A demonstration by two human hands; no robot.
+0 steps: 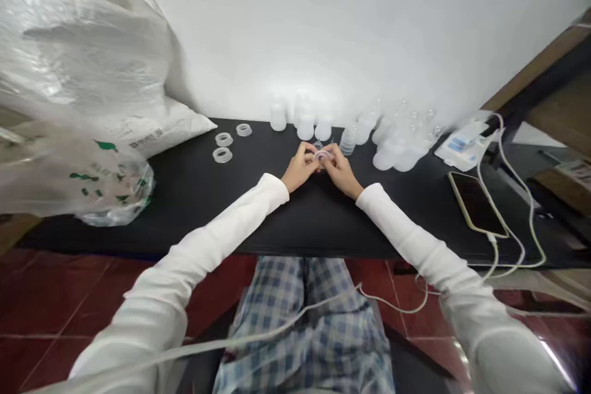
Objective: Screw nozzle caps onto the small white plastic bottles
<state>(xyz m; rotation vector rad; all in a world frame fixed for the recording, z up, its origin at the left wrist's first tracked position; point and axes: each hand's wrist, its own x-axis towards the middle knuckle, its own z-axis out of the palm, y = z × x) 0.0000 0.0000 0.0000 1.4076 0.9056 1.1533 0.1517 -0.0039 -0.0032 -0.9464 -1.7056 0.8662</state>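
Observation:
My left hand (301,167) and my right hand (340,171) meet over the black table. Between their fingertips is a clear screw ring (322,154), gripped from both sides. A small transparent tip, like a bottle teat, shows just above it; how the two fit together is partly hidden by my fingers. Just past my right hand stands a stack of clear ribbed rings (348,139). Several frosted white bottle-like pieces (305,125) are lined up behind my hands. Loose clear rings (222,154) lie to the left.
More frosted pieces with clear teat-like tops (401,151) crowd the right by the wall. Beyond them are a white packet (464,146) and a phone (477,203) on a charging cable. Large plastic bags (111,178) fill the left end. A white cable crosses my lap.

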